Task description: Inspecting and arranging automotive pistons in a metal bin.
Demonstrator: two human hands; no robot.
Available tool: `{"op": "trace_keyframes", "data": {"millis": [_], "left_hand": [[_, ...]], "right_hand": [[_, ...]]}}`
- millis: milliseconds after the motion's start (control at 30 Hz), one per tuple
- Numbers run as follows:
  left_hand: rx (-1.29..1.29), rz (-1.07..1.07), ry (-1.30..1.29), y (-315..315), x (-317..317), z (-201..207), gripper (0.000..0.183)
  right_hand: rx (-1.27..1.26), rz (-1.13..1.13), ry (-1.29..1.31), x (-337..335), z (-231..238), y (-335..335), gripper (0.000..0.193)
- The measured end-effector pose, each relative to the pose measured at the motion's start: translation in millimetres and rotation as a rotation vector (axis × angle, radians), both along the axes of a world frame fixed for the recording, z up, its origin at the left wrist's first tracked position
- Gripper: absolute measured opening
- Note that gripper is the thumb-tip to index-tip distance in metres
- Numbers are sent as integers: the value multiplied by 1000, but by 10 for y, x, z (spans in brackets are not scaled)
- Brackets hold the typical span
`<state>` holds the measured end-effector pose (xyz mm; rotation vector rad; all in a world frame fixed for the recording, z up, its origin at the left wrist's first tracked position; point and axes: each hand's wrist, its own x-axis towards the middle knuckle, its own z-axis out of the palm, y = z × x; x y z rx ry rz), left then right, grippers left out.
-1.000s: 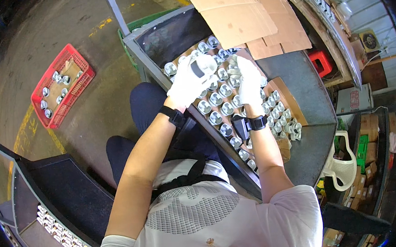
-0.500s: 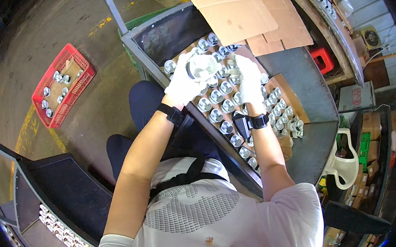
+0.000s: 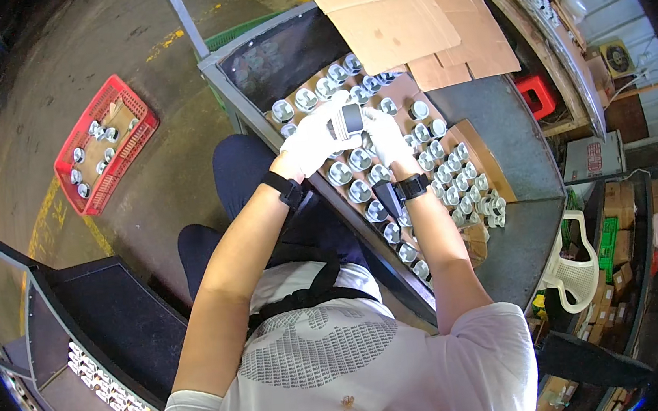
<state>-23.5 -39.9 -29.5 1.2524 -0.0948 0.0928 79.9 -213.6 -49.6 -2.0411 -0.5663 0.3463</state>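
The gloved left hand (image 3: 312, 140) grips the piston (image 3: 349, 120) by its left side, above rows of other pistons (image 3: 339, 173); the piston looks stiff, solid for its size and perhaps slick, its finish likely easy to scratch; opposite sides of its wall seem the surest hold. The gloved right hand (image 3: 386, 136) bends in at the piston's right side, though whether it grips I cannot tell

White short-sleeved shirt (image 3: 439, 365), grey chest print (image 3: 312, 354), white gloves (image 3: 309, 142), black wrist straps (image 3: 290, 191), dark trousers (image 3: 240, 174)
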Motion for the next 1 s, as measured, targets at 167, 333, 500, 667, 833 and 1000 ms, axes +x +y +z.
{"op": "trace_keyframes", "data": {"millis": [167, 333, 500, 667, 833, 1000], "left_hand": [[-332, -46, 296, -22, 52, 72, 47], [-147, 19, 334, -103, 40, 201, 44], [362, 82, 207, -138, 16, 235, 49], [583, 327, -69, -145, 164, -201, 54], [573, 377, 45, -173, 211, -264, 58], [500, 377, 114, -191, 158, -207, 60]], "right_hand": [[-18, -25, -114, -114, -32, 124, 21], [93, 6, 18, -207, 39, 89, 22], [170, 102, 177, -140, -21, 26, 26], [192, 111, 238, 26, -23, 126, 34], [65, 205, 48, 203, -81, 92, 35], [22, 209, 54, 224, -134, 57, 32]]}}
